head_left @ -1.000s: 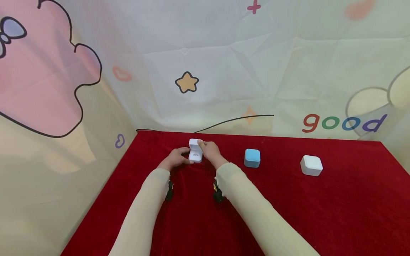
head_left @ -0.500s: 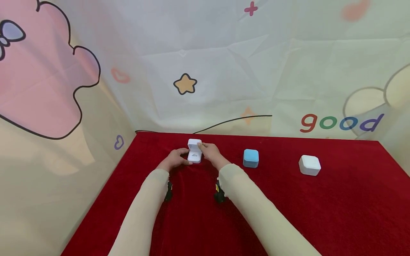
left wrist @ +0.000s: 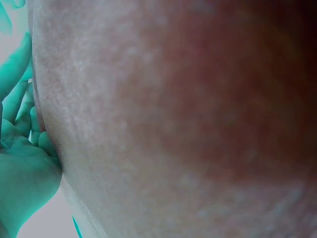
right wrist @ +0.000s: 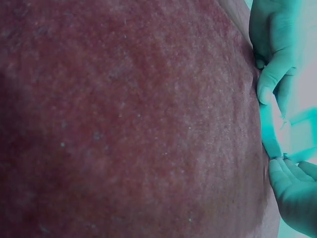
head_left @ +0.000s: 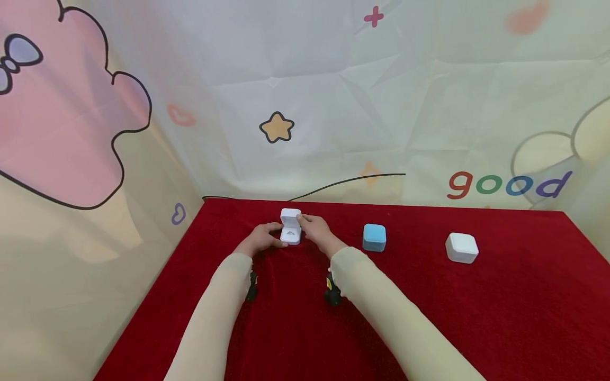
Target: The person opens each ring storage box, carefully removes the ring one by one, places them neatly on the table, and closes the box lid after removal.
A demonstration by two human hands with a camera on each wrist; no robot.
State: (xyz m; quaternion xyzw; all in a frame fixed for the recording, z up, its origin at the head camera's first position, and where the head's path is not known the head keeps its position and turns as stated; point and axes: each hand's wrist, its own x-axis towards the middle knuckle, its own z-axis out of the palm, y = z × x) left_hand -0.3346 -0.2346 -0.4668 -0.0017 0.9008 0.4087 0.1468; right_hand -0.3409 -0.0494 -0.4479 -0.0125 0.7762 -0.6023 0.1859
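Near the far edge of the table a small white ring box (head_left: 290, 240) stands with its lid (head_left: 289, 214) raised, facing me in the head view. A small silvery ring (head_left: 290, 233) sits in its insert; its detail is too small to make out. My left hand (head_left: 259, 238) holds the base from the left, thumb at the front corner and fingers farther back. From the right, my right hand (head_left: 316, 229) grips the lid's edge between thumb and fingers, partly hidden behind the lid. Part of the pale box (right wrist: 270, 126) shows between both hands in the right wrist view.
A light blue box (head_left: 374, 237) with a shut lid stands right of my right hand. Farther right is a shut white box (head_left: 462, 247). Red cloth (head_left: 290, 328) covers the table, and a printed curtain (head_left: 333, 127) hangs along its back and left sides.
My right wrist and forearm have swung slightly outward to the right, the fingers staying at the lid. The lid seems tilted a little farther back. The left hand keeps its place.
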